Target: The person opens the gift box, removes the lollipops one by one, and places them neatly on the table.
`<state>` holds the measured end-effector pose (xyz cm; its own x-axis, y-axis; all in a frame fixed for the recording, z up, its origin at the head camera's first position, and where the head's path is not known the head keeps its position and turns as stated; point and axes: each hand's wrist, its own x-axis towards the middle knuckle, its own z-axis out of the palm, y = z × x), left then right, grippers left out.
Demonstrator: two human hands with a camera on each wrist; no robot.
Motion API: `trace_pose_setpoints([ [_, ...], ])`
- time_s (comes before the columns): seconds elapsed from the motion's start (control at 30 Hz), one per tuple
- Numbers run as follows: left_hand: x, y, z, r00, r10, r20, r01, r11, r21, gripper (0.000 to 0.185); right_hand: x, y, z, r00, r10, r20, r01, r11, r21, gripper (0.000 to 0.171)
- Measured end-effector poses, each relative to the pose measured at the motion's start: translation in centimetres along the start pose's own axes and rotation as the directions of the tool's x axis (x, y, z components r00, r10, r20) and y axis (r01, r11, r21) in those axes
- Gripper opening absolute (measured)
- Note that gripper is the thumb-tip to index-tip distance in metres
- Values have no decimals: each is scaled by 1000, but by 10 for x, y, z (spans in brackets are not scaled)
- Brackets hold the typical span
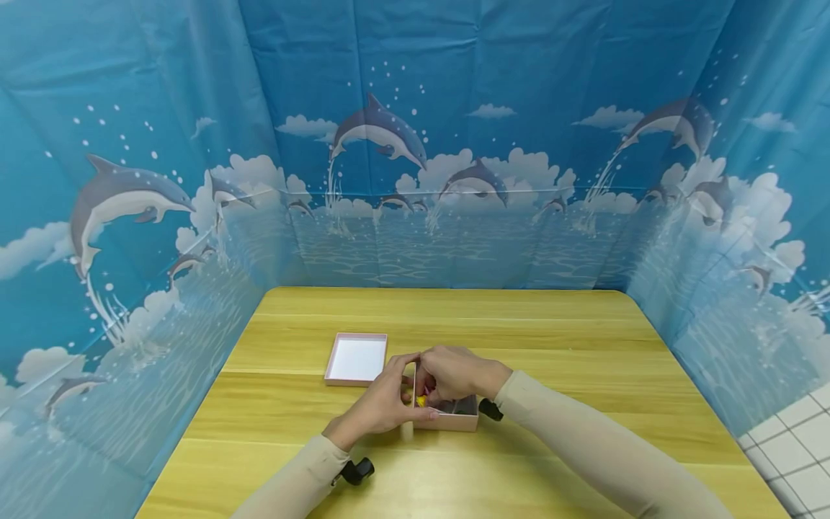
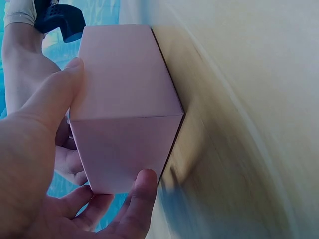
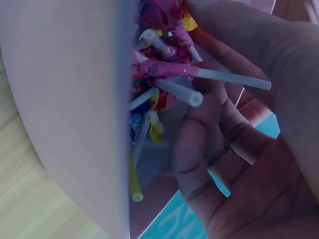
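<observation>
A pink box [image 1: 447, 423] stands on the table with its top uncovered. My left hand [image 1: 382, 402] grips it at the left corner, the thumb over the front rim and a fingertip [image 2: 145, 180] against the side wall. From above, my right hand [image 1: 457, 373] reaches into the box. Inside are several wrapped lollipops [image 3: 167, 69] with white sticks, plus a yellow-green stick. The right thumb and forefinger appear to pinch a pink-wrapped lollipop [image 3: 159, 14], while the other fingers curl beside the sticks. The wall and my hand hide part of the contents.
A shallow pink lid [image 1: 355, 358], white inside, lies behind and left of the box. The wooden table [image 1: 558, 331] meets blue dolphin-print curtains [image 1: 415, 245] at its back and sides. White tiles [image 1: 791, 454] show at the lower right.
</observation>
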<state>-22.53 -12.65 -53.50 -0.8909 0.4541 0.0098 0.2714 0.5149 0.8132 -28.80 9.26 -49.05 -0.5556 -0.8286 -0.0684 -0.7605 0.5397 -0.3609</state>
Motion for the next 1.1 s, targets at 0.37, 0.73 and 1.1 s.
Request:
trace_pose_setpoints([
  [0.37, 1, 1, 0, 1000, -10, -13, 10, 1000, -16, 109, 3, 0, 0, 1000, 10, -12, -10, 1000, -24, 11],
  [0.73, 0, 0, 2, 1000, 0, -19, 0, 1000, 9, 108, 0, 1, 2, 1000, -18, -8, 18, 1000, -11, 10],
  [1.1, 1, -1, 3, 1000, -5, -21, 5, 1000, -28, 108, -1, 3, 0, 1000, -25, 5, 25, 999, 37, 11],
])
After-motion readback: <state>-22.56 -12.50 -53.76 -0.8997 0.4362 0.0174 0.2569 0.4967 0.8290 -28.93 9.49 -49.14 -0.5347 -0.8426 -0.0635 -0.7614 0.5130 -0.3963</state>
